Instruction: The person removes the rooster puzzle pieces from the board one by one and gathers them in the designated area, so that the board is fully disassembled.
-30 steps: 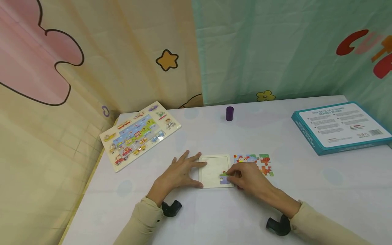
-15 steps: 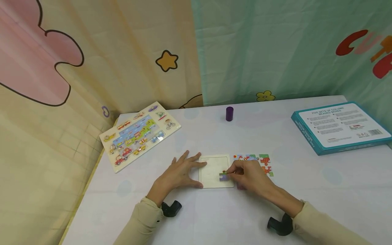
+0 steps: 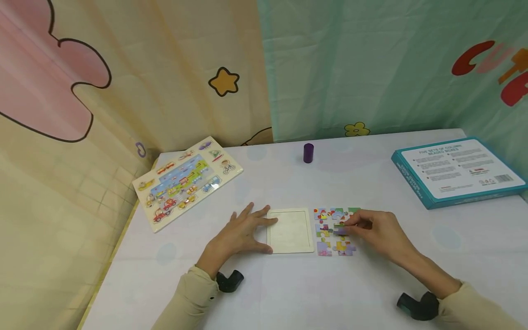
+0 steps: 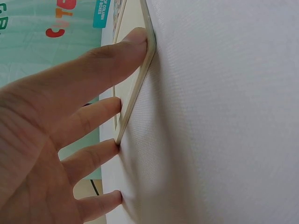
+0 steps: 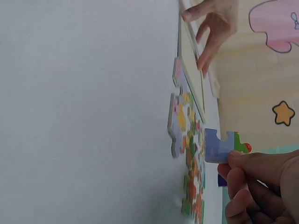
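A purple and green puzzle piece (image 5: 218,148) is pinched between the thumb and fingers of my right hand (image 3: 381,231), held above several loose puzzle pieces (image 3: 323,249). My left hand (image 3: 243,231) lies with spread fingers at the left edge of a pale puzzle frame (image 3: 290,231). In the left wrist view, the thumb rests on the frame's corner and other fingertips touch its edge. Nothing lies inside the frame's shallow recess. Part of the loose pieces is hidden behind my right hand in the head view.
At the back left lies a vehicle picture board (image 3: 187,183). A dark purple cylinder (image 3: 308,153) stands upright near the far edge. To the right is a flat teal box (image 3: 462,172). Curtains hang behind the white table (image 3: 264,288).
My right hand has lifted the purple and green piece out of the frame's lower right corner and carried it right, over the loose pieces. The left hand has stayed in place.
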`<state>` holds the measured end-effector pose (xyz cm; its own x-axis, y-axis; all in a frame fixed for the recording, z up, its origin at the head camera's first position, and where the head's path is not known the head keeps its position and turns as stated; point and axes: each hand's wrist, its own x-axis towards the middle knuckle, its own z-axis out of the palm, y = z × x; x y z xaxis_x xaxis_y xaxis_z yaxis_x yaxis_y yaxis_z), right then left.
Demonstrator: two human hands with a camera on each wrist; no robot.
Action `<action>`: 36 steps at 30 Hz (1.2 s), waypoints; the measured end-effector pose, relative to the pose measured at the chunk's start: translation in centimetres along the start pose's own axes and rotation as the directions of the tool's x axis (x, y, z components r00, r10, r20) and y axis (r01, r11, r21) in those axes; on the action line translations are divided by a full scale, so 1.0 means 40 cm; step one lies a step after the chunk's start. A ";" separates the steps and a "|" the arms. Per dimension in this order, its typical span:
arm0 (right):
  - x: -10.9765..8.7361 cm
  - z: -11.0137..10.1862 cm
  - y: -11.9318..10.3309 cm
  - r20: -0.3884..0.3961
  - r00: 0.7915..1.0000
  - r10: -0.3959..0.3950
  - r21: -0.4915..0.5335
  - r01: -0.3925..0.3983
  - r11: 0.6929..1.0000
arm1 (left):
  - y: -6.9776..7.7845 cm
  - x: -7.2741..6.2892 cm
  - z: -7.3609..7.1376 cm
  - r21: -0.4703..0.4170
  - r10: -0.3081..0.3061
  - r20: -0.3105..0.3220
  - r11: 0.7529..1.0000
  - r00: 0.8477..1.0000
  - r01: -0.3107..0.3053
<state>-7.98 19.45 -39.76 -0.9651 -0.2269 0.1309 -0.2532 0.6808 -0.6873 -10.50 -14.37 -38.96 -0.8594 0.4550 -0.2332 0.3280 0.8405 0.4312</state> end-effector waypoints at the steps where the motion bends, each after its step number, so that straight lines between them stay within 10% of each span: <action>1: -0.006 -0.011 0.010 -0.010 1.000 0.009 -0.018 -0.009 1.000 | 0.000 0.000 0.000 0.001 0.000 0.000 1.000 1.000 0.000; 10: -0.048 -0.073 0.061 -0.022 0.997 0.071 -0.080 -0.073 0.994 | -0.003 -0.002 -0.004 0.011 -0.007 0.001 1.000 1.000 0.007; 20: -0.063 -0.073 0.065 0.212 0.956 0.203 0.033 -0.215 0.976 | 0.000 -0.001 -0.005 -0.004 -0.002 -0.006 1.000 1.000 0.002; 36: -0.057 -0.050 0.063 0.170 0.957 0.237 -0.052 -0.231 0.972 | 0.002 0.004 0.001 -0.004 0.002 -0.005 1.000 1.000 -0.002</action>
<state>-6.54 23.07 -40.34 -0.9718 -0.1742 -0.1589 -0.0264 0.7500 -0.6609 -10.61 -14.22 -38.99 -0.8605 0.4555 -0.2282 0.3283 0.8383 0.4353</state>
